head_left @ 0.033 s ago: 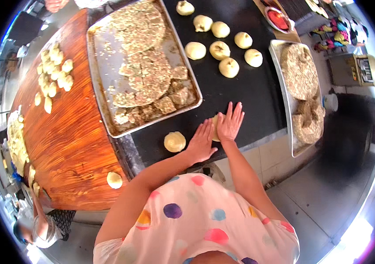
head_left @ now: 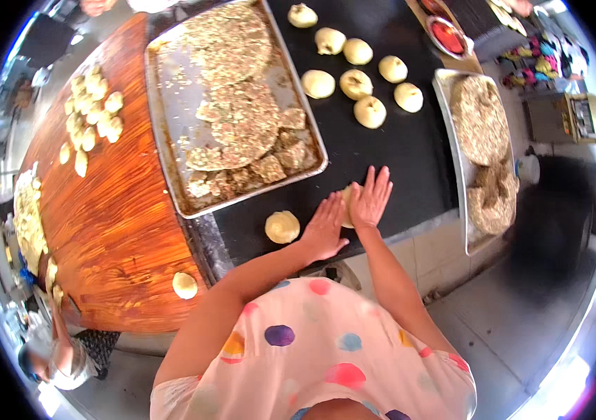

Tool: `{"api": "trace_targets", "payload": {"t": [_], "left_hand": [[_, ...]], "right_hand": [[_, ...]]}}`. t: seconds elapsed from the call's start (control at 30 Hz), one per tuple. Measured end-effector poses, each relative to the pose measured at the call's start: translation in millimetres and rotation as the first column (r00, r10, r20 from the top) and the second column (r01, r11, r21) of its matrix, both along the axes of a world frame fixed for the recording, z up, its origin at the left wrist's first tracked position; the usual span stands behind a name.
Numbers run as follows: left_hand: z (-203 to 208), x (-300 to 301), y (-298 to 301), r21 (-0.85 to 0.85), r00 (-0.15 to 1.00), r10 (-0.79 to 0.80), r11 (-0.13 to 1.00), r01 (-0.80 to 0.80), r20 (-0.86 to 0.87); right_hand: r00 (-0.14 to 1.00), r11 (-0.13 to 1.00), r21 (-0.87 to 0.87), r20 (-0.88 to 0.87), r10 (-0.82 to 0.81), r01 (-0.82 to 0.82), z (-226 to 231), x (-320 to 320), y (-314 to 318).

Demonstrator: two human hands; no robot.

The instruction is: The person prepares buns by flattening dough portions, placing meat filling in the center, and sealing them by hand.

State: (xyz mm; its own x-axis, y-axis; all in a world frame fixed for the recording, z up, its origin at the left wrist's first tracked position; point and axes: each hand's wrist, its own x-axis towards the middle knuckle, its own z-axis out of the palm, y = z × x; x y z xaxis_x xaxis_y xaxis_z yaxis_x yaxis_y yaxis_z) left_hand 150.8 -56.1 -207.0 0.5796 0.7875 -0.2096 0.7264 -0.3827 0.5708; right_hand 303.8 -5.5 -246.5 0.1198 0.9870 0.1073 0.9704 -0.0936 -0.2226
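My left hand (head_left: 325, 227) and my right hand (head_left: 371, 199) lie flat, fingers stretched out, on either side of a round piece of dough (head_left: 347, 207) on the black worktop (head_left: 410, 161). Both press against it, and most of it is hidden under them. Left of my left hand sits a flattened dough ball (head_left: 282, 227) with a swirled top. Farther away on the same worktop stand several pale dough balls (head_left: 370, 112), some pinched or dimpled on top.
A metal tray (head_left: 172, 133) with flat, crumbly brown slabs lies left; a narrower tray (head_left: 457, 140) with similar slabs lies right. Small dough pieces (head_left: 88, 112) and one dough ball (head_left: 185, 285) rest on the wooden table (head_left: 116, 231). A bowl of red filling (head_left: 447, 35) stands far right. Another person (head_left: 64, 360) works at lower left.
The whole scene sits slightly farther right and down in the picture, as the view shifts a little. Both hands stay flat at the same dough piece.
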Motion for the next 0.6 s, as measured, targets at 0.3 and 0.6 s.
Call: {"api": "trace_targets", "payload": {"t": [0.3, 0.6], "left_hand": [[-21, -10, 25, 0.219, 0.988, -0.097, 0.973, 0.069, 0.120], [-12, -31, 3, -0.122, 0.854, 0.292, 0.956, -0.266, 0.430]], "right_hand": [[0.935, 0.998, -0.051, -0.355, 0.010, -0.030, 17, 37, -29], [0.895, 0.769, -0.616, -0.424, -0.140, -0.172, 22, 57, 15]]}}
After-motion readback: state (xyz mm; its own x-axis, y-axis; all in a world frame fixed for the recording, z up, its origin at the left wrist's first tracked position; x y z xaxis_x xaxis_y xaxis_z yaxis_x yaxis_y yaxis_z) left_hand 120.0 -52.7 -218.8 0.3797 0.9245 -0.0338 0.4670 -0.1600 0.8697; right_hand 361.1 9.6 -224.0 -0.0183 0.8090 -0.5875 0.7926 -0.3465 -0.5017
